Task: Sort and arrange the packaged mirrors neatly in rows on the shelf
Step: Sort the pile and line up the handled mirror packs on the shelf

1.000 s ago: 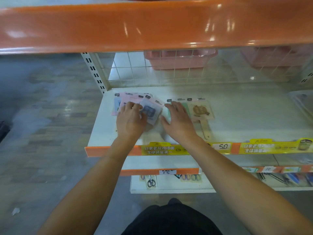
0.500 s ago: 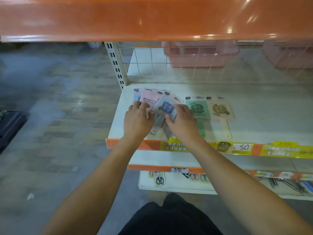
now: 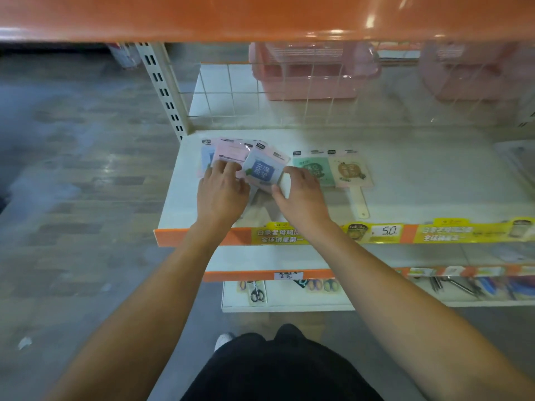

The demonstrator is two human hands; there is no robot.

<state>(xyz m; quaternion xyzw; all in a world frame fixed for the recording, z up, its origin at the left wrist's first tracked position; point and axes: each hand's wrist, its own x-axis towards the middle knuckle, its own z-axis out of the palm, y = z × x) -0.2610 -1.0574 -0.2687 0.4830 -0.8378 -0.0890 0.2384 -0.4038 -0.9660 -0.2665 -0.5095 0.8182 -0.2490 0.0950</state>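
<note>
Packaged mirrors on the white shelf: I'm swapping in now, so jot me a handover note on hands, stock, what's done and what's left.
Left hand: pressed on the fanned pink and blue mirror packs at the white shelf's left end.
Right hand: fingers at the tilted blue-printed mirror pack; grip unclear.
Done: green mirror pack and cream handled mirror pack lie straight, side by side.
Left: square the fanned packs into that row.
</note>
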